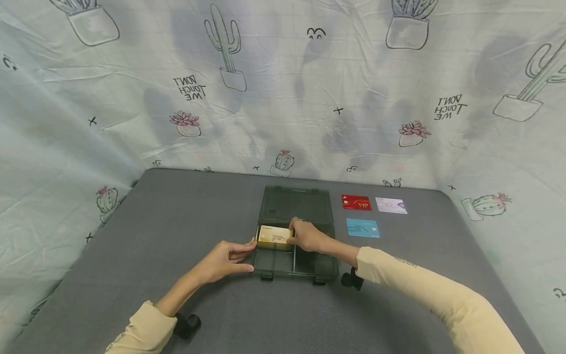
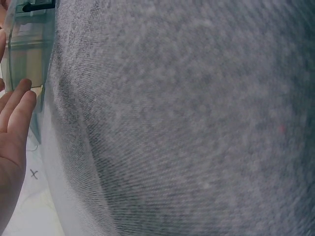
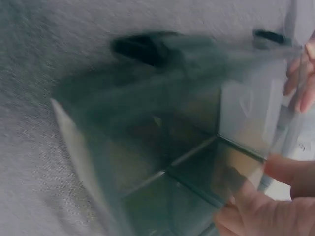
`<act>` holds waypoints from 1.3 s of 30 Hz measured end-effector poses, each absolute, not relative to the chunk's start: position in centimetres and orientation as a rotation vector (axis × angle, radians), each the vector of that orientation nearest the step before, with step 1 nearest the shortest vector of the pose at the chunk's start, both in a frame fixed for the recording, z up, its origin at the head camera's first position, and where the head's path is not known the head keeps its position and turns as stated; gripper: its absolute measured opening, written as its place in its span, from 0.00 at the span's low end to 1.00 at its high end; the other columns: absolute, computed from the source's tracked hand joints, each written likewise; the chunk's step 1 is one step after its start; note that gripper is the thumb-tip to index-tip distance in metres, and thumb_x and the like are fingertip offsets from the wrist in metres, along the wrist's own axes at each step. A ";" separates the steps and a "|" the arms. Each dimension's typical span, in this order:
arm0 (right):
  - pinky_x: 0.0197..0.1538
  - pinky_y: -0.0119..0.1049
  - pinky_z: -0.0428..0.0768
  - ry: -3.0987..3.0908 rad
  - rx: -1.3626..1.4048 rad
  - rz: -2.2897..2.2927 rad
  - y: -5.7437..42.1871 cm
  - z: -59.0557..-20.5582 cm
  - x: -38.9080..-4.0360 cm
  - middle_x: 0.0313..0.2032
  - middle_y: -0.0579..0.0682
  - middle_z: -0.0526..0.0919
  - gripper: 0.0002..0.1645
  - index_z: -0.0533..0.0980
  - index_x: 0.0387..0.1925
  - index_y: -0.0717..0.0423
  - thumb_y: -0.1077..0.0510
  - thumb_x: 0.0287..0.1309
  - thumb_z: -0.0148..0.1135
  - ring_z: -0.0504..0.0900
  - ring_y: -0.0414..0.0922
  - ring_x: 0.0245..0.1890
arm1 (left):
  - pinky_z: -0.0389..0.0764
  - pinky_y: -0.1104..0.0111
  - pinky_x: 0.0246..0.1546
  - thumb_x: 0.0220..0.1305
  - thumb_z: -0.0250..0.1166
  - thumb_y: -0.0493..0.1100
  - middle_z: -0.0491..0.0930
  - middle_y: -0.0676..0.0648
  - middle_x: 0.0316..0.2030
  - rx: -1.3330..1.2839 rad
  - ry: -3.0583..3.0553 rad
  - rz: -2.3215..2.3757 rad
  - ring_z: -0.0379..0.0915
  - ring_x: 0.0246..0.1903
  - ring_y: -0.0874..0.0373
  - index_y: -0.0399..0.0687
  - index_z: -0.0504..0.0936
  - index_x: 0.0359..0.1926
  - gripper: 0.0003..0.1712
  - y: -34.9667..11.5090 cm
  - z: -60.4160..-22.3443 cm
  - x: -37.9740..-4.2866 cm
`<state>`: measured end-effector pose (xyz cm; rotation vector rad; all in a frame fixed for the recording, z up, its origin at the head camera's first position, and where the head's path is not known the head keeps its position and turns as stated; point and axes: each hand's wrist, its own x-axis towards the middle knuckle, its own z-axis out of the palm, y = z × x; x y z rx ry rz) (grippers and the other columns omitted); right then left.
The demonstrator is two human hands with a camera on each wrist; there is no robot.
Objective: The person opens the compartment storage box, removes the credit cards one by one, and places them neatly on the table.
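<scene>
A dark, see-through plastic box (image 1: 274, 261) with dividers lies on the table, its lid (image 1: 298, 204) laid back on the far side. My right hand (image 1: 311, 237) pinches the right end of a gold card (image 1: 269, 234), which is over the back left compartment. In the right wrist view the thumb and fingers grip the card (image 3: 246, 164) inside the box walls, somewhat blurred. My left hand (image 1: 221, 261) is at the box's left side, fingers straight and fingertips right at the wall. The left wrist view shows those fingers (image 2: 22, 110) extended beside the green-tinted wall.
To the right of the box lie a red VIP card (image 1: 356, 202), a pale card (image 1: 391, 205) and a blue VIP card (image 1: 362, 228). Two black latches (image 1: 267, 276) stick out at the box's front edge. A cactus-print cloth (image 1: 283, 98) hangs behind the grey table (image 1: 199, 206).
</scene>
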<state>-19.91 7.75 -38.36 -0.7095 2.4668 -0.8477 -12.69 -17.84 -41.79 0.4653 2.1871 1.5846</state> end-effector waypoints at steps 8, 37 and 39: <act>0.29 0.36 0.63 2.664 -0.767 -0.974 7.8 -39.5 -18.7 0.23 0.51 0.68 0.13 0.69 0.40 0.65 0.63 0.60 0.64 0.63 0.46 0.28 | 0.74 0.65 0.57 0.55 0.72 0.40 0.60 0.33 0.66 0.467 2.207 1.571 0.64 0.62 0.41 0.28 0.67 0.63 0.39 -17.9 -41.7 -12.6; 0.26 0.46 0.84 2.435 -0.527 -1.430 8.8 -39.6 -20.3 0.35 0.59 0.77 0.04 0.69 0.42 0.65 0.66 0.71 0.48 0.81 0.55 0.20 | 0.74 0.66 0.57 0.55 0.71 0.39 0.61 0.33 0.66 0.469 2.205 1.574 0.63 0.63 0.41 0.28 0.68 0.63 0.38 -17.8 -41.9 -12.5; 0.26 0.47 0.83 2.443 -0.524 -1.456 8.9 -39.6 -20.5 0.34 0.59 0.79 0.05 0.69 0.43 0.65 0.66 0.70 0.50 0.80 0.55 0.19 | 0.74 0.66 0.57 0.55 0.72 0.39 0.61 0.33 0.66 0.467 2.211 1.569 0.63 0.63 0.41 0.28 0.68 0.63 0.38 -17.8 -41.9 -12.5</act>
